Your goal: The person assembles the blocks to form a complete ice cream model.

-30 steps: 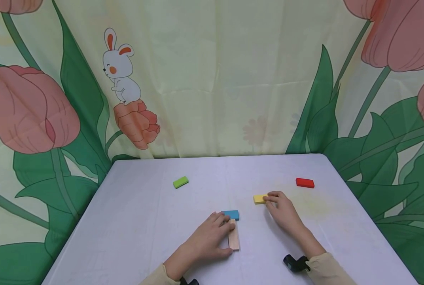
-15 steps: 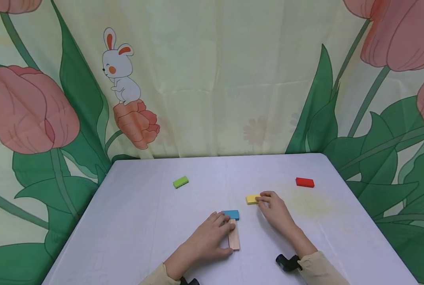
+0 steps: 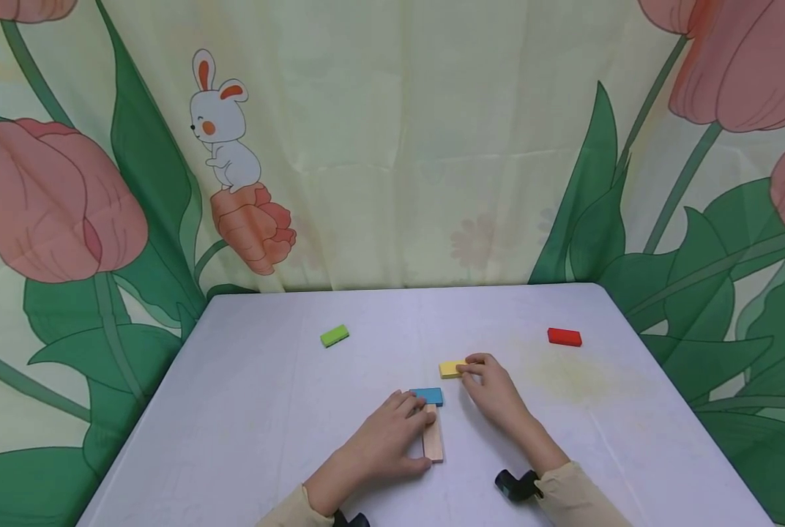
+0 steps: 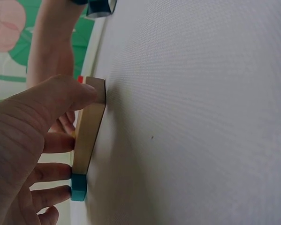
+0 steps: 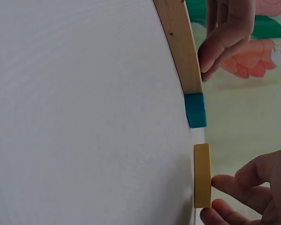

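In the head view my left hand (image 3: 386, 443) lies along a plain wooden block (image 3: 433, 439). Its thumb is at the block's near end, while the fingers reach over the upper side to the blue block (image 4: 78, 187) set across the far end. My right hand (image 3: 494, 395) is at the right end of a yellow block (image 3: 450, 369), just beyond the blue one. In the right wrist view one fingertip touches the yellow block's top and another is at its end; the thumb stays off it. A small gap shows between yellow and blue blocks (image 5: 195, 110).
A green block (image 3: 335, 336) lies at the back left of the white table (image 3: 254, 410), a red block (image 3: 564, 337) at the back right. Black wrist cameras sit below both hands, the right one (image 3: 516, 484) near the table surface. A printed curtain (image 3: 392, 146) hangs behind.
My right hand and the yellow block have moved left together, toward the blue block's far side. The left hand, the wooden block and the blue block keep their places.
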Demonstrator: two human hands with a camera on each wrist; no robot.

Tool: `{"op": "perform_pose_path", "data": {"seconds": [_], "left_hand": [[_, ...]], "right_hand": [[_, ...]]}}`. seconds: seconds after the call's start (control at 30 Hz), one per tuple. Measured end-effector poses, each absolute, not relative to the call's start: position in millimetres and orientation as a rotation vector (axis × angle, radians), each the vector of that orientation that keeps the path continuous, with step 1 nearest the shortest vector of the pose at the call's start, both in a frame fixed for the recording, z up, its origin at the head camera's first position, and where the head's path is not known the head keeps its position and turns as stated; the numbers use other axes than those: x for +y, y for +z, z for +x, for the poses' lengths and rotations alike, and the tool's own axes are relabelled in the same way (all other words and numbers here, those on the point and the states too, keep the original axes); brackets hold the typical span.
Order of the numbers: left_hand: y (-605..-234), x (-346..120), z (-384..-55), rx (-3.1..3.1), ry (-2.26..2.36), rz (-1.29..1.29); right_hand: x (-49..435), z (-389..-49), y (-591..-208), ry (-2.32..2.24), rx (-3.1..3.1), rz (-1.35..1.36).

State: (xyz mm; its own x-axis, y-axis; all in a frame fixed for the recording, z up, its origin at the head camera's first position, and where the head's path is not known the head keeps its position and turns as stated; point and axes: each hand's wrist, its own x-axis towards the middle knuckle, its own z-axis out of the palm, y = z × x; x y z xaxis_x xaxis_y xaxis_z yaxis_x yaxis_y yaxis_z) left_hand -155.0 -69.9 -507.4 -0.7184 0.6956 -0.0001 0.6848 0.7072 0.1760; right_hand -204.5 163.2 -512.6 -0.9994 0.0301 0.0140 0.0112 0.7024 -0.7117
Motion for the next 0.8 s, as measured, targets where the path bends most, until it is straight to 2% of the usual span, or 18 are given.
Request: {"op": "perform_pose_path", "data": {"seconds": [0.8], "left_hand": [[-507, -70, -156, 2.84, 0.301, 1.146]], "right_hand": [[134, -201, -513, 1.247, -2.88, 0.108]]}}
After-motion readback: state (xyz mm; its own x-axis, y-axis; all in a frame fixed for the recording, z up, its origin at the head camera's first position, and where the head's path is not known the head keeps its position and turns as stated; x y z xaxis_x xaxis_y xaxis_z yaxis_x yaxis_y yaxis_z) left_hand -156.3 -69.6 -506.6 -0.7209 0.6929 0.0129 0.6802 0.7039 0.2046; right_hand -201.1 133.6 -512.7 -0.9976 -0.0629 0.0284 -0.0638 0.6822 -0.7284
